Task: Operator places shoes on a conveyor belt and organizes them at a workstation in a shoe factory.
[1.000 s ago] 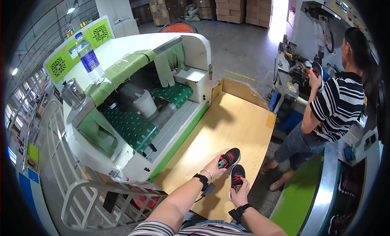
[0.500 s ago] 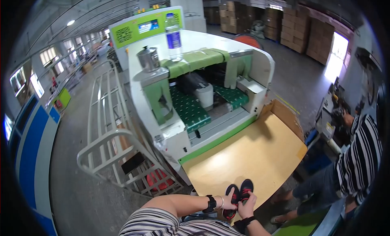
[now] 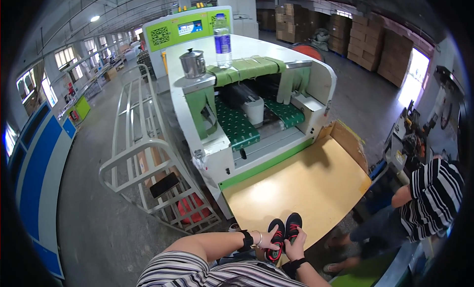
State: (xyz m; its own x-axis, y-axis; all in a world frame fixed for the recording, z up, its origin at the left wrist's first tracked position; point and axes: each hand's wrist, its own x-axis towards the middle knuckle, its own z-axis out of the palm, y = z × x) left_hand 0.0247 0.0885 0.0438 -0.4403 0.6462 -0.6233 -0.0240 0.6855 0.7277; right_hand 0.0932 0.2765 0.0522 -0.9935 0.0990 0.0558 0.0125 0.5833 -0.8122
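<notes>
Two black sneakers with red laces are in my hands at the near edge of a tan board. My left hand grips the left sneaker, its fingers wrapped over the shoe's side. The right sneaker is held by my right hand, with the thumb near the laces. Both shoes lie side by side, toes pointing away from me. Parts of their heels are hidden by my hands.
The tan board slopes from a white machine with two green conveyor belts. A metal trolley stands left. On the machine are a steel pot and a plastic bottle. A person in stripes is at right.
My view has shifted slightly, so the machine appears farther right. Both hands keep hold of the sneakers, which now sit closer together. The person at right has bent lower.
</notes>
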